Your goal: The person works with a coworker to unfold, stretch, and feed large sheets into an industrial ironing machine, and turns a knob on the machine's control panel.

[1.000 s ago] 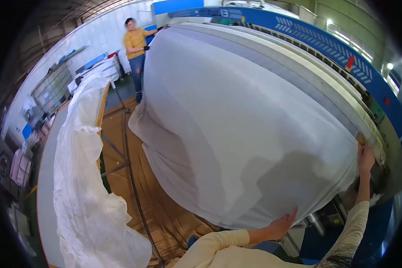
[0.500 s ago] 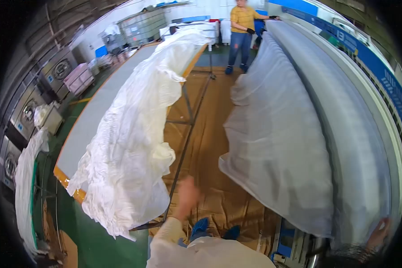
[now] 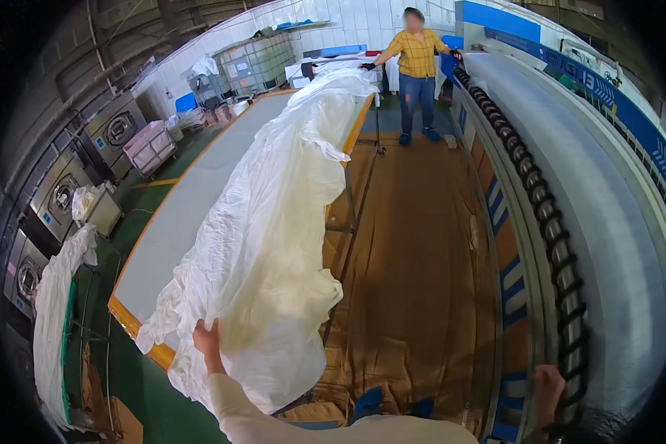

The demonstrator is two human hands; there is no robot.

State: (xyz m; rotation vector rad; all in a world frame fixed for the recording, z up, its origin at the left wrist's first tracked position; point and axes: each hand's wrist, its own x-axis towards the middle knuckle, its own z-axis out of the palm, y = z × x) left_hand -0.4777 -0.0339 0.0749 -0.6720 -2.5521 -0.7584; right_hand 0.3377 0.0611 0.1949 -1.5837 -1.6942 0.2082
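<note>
A long crumpled white sheet (image 3: 274, 244) lies along the table (image 3: 174, 207) on my left, and its near end hangs over the edge. My left hand (image 3: 207, 344) is on the near part of this sheet, with its thumb and fingers closed on the cloth. At the lower right, my right hand (image 3: 548, 388) is curled closed beside the black-ribbed roller (image 3: 544, 203) of a large ironing machine; no cloth shows in it. Pale cloth (image 3: 607, 274) covers the broad surface just past the roller.
A co-worker in a yellow shirt (image 3: 416, 55) stands at the far end, one hand at the sheet and the other at the machine. Brown covering (image 3: 414, 281) lies on the floor between. Laundry carts (image 3: 149, 148) and washers (image 3: 115, 127) stand at left.
The grey-white cloth hanging from the machine has gone inward, baring the ribbed roller. My left hand has moved left onto the sheet. The co-worker's arm now reaches to the sheet.
</note>
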